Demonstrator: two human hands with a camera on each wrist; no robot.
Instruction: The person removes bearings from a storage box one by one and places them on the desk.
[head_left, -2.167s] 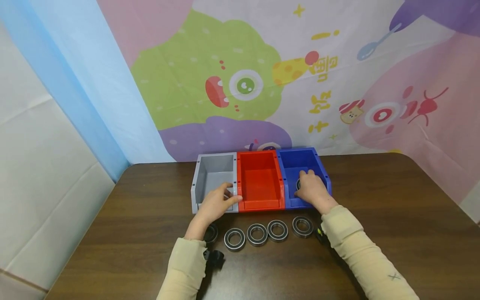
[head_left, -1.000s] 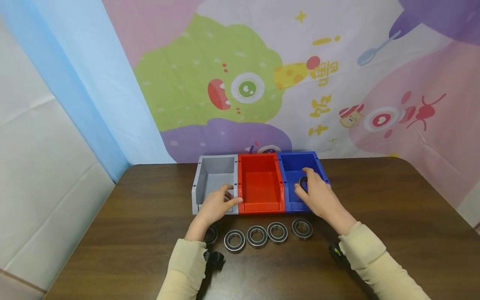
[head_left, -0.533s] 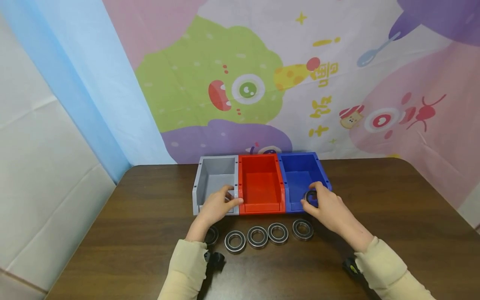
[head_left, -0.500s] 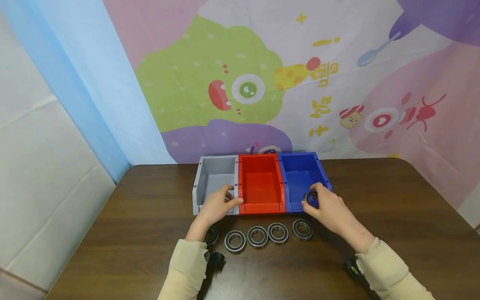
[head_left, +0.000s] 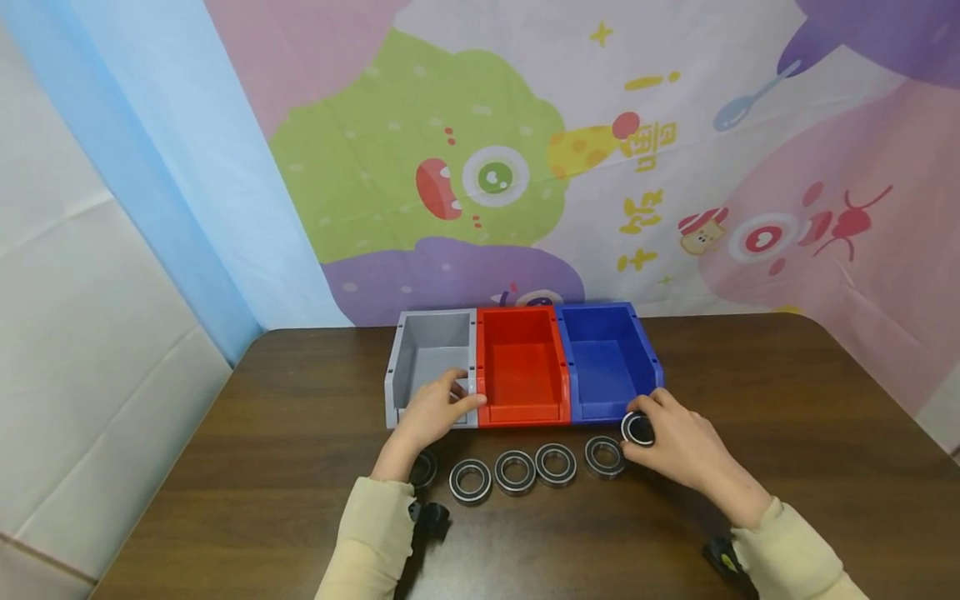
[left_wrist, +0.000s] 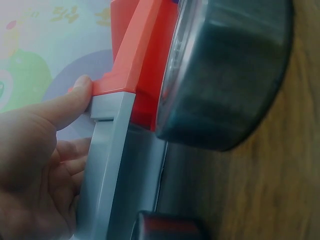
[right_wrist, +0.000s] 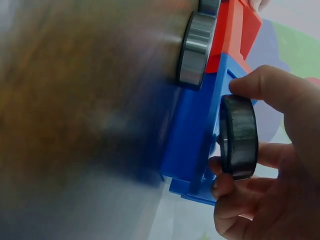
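Note:
My right hand (head_left: 678,442) pinches a ball bearing (head_left: 637,428) between thumb and fingers, just off the front right corner of the blue bin (head_left: 607,367). In the right wrist view the held bearing (right_wrist: 240,137) stands on edge, with fingertips round its rim. My left hand (head_left: 429,412) grips the front of the grey bin (head_left: 438,333); its thumb lies by the red bin's edge (left_wrist: 131,65) and its fingers are partly hidden behind the grey wall. The red bin (head_left: 521,358) sits between the other two. No bearing shows inside the bins.
Several bearings (head_left: 515,472) lie flat in a row before the bins; the leftmost bearing (head_left: 423,469) is partly hidden by the left wrist. The nearest one (head_left: 604,457) lies just left of the held bearing. A printed cloth (head_left: 480,167) hangs behind the wooden table (head_left: 300,500).
My right hand has brought the bearing out of the blue bin, back toward me and to the right. The left hand and the row of bearings stay put.

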